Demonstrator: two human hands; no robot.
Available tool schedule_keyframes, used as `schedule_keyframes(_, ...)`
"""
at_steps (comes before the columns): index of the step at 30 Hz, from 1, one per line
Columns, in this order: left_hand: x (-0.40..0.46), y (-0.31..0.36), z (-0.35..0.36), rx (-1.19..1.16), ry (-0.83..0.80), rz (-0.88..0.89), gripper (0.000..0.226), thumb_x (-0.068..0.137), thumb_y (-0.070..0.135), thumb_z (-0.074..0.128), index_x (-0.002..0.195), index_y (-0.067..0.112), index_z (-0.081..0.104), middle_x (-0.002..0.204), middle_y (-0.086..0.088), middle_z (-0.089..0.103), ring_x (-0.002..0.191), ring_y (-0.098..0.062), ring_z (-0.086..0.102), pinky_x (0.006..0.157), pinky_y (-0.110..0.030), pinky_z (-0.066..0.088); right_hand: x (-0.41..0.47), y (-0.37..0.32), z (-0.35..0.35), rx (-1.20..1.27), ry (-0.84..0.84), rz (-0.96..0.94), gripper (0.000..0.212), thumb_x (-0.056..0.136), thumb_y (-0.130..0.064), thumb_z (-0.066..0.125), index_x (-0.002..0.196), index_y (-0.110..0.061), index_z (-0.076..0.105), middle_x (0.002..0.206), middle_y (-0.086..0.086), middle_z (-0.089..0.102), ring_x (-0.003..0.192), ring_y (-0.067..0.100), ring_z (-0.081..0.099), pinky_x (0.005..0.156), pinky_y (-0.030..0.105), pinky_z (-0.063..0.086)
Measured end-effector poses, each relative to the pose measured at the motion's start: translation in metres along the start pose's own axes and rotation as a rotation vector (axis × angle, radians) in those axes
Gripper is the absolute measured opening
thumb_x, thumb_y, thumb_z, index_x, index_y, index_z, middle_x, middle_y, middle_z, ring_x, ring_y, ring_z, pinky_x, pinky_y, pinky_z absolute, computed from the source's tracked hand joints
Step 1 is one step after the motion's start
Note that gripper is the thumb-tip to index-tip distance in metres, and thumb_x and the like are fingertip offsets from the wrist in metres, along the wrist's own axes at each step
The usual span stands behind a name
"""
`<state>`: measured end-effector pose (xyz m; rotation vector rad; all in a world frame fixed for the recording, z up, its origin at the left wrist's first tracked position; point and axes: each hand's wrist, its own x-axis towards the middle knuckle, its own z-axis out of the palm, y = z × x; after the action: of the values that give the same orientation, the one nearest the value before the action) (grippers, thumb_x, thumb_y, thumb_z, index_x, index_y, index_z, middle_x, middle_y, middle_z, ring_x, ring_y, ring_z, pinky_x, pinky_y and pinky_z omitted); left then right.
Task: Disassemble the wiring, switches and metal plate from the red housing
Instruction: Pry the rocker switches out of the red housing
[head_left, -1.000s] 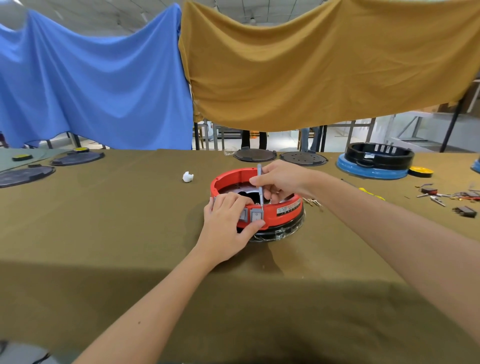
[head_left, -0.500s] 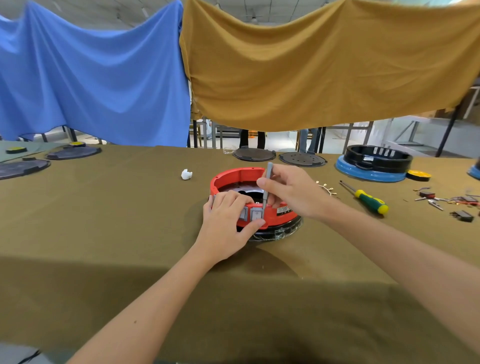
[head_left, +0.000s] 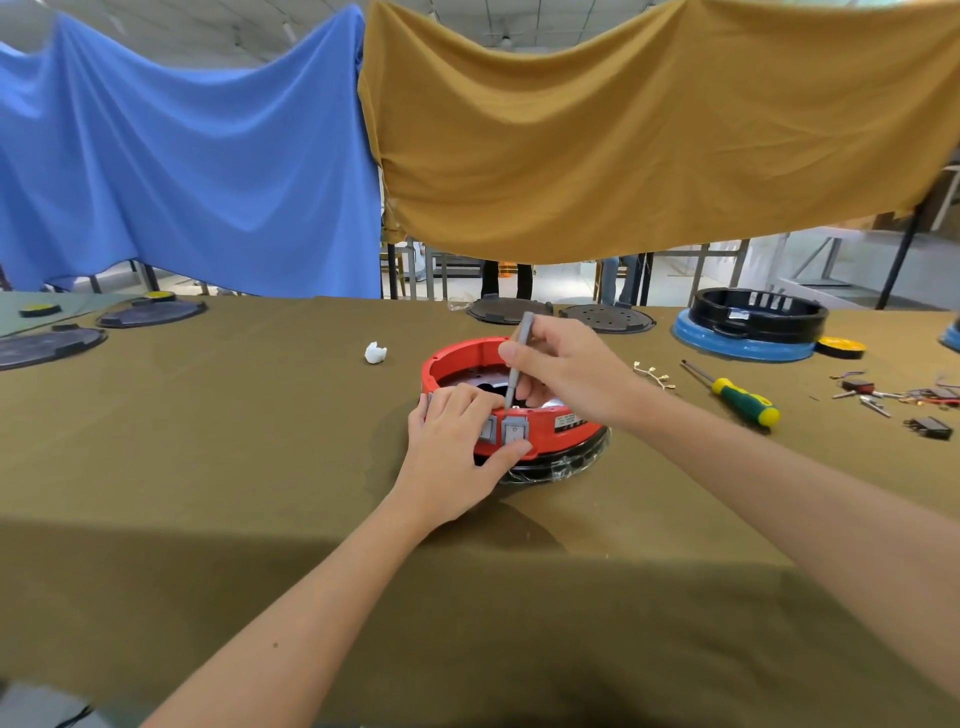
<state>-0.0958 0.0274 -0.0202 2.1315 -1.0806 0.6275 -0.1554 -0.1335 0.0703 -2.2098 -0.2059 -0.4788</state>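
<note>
A round red housing (head_left: 457, 358) sits on a black base wrapped in clear film, in the middle of the olive table. Two grey rocker switches (head_left: 515, 431) are set in its near wall. My left hand (head_left: 457, 457) grips that wall, fingers over the rim and thumb under the right switch. My right hand (head_left: 566, 371) holds a thin grey tool (head_left: 519, 358) upright like a pen, its tip down at the rim just behind the right switch. The metal plate (head_left: 478, 378) shows dark inside the housing, partly hidden by my hands.
A green and yellow screwdriver (head_left: 737, 395) lies to the right, near small wire terminals (head_left: 652, 374) and loose switches and wires (head_left: 893, 397). A black ring on a blue base (head_left: 748, 325) stands at the back right. Black discs (head_left: 509, 310) lie behind. A white scrap (head_left: 375, 353) lies to the left.
My right hand has tilted the grey tool's top slightly to the right and drawn back a little over the housing. My left hand keeps its grip on the switch wall.
</note>
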Motion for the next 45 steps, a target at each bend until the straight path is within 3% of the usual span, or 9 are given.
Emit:
schedule_keyframes(8, 0.000, -0.001, 0.001, -0.005, 0.022, 0.009, 0.037, 0.088, 0.055, 0.060, 0.108, 0.024, 0.056, 0.112, 0.011, 0.050, 0.114, -0.011, 0.038, 0.106, -0.055, 0.032, 0.003, -0.009, 0.006, -0.299, -0.112, -0.055, 0.026, 0.103, -0.032, 0.052, 0.098, -0.008, 0.061, 0.078, 0.000, 0.069, 0.065, 0.006, 0.067, 0.064, 0.026, 0.059)
schedule_keyframes(13, 0.001, -0.002, 0.002, -0.021, 0.030, 0.002, 0.038, 0.088, 0.053, 0.064, 0.110, 0.022, 0.057, 0.113, 0.010, 0.050, 0.114, -0.009, 0.037, 0.108, -0.055, 0.030, 0.026, -0.018, 0.008, -0.317, -0.201, 0.075, 0.025, 0.104, -0.027, 0.050, 0.088, -0.009, 0.056, 0.067, 0.005, 0.069, 0.049, 0.009, 0.063, 0.051, 0.022, 0.054)
schedule_keyframes(18, 0.001, -0.002, 0.001, -0.025, 0.025, -0.010, 0.045, 0.087, 0.057, 0.062, 0.114, 0.022, 0.059, 0.117, 0.010, 0.051, 0.117, -0.009, 0.037, 0.109, -0.053, 0.030, 0.041, -0.020, 0.008, -0.315, -0.267, 0.198, 0.027, 0.104, -0.022, 0.050, 0.086, -0.003, 0.057, 0.060, 0.008, 0.068, 0.048, 0.019, 0.065, 0.047, 0.023, 0.051)
schedule_keyframes(26, 0.001, -0.004, 0.004, -0.037, 0.050, 0.003, 0.034, 0.086, 0.053, 0.065, 0.105, 0.027, 0.053, 0.112, 0.014, 0.049, 0.109, 0.002, 0.028, 0.108, -0.055, 0.030, 0.011, -0.011, 0.006, -0.340, -0.181, -0.018, 0.026, 0.102, -0.034, 0.053, 0.095, -0.010, 0.060, 0.071, -0.005, 0.068, 0.058, 0.001, 0.065, 0.054, 0.013, 0.051)
schedule_keyframes(31, 0.002, -0.003, 0.002, -0.021, 0.025, -0.007, 0.045, 0.086, 0.057, 0.061, 0.118, 0.025, 0.059, 0.119, 0.011, 0.051, 0.116, -0.007, 0.035, 0.109, -0.055, 0.030, 0.022, -0.020, 0.013, -0.501, -0.256, 0.010, 0.027, 0.103, -0.034, 0.050, 0.090, -0.013, 0.058, 0.073, 0.001, 0.072, 0.064, 0.014, 0.070, 0.062, 0.028, 0.058)
schedule_keyframes(34, 0.002, -0.002, 0.001, -0.015, 0.012, -0.017, 0.049, 0.087, 0.056, 0.062, 0.124, 0.024, 0.058, 0.122, 0.011, 0.051, 0.120, -0.010, 0.036, 0.110, -0.056, 0.029, 0.029, -0.024, 0.016, -0.569, -0.289, 0.039, 0.031, 0.104, -0.032, 0.047, 0.085, -0.010, 0.057, 0.068, 0.003, 0.071, 0.059, 0.017, 0.070, 0.056, 0.025, 0.055)
schedule_keyframes(37, 0.002, -0.002, 0.001, -0.018, 0.013, -0.017, 0.048, 0.087, 0.054, 0.063, 0.124, 0.024, 0.058, 0.118, 0.010, 0.051, 0.118, -0.009, 0.035, 0.110, -0.055, 0.028, 0.032, -0.024, 0.016, -0.539, -0.303, 0.074, 0.035, 0.105, -0.032, 0.046, 0.083, -0.008, 0.058, 0.065, 0.004, 0.070, 0.051, 0.012, 0.068, 0.045, 0.015, 0.047)
schedule_keyframes(41, 0.003, -0.002, 0.001, -0.026, 0.005, -0.020, 0.046, 0.087, 0.054, 0.063, 0.121, 0.024, 0.058, 0.116, 0.011, 0.051, 0.116, -0.007, 0.034, 0.110, -0.055, 0.028, 0.030, -0.023, 0.015, -0.514, -0.295, 0.073, 0.034, 0.105, -0.034, 0.047, 0.084, -0.010, 0.058, 0.066, 0.004, 0.071, 0.052, 0.013, 0.068, 0.050, 0.019, 0.050)
schedule_keyframes(45, 0.002, -0.002, 0.002, -0.048, 0.020, -0.014, 0.042, 0.084, 0.062, 0.059, 0.109, 0.028, 0.055, 0.110, 0.016, 0.045, 0.110, -0.001, 0.030, 0.109, -0.055, 0.029, 0.010, -0.014, 0.000, -0.192, -0.104, 0.057, 0.027, 0.104, -0.031, 0.049, 0.091, -0.009, 0.058, 0.069, 0.004, 0.070, 0.057, 0.015, 0.067, 0.055, 0.023, 0.056)
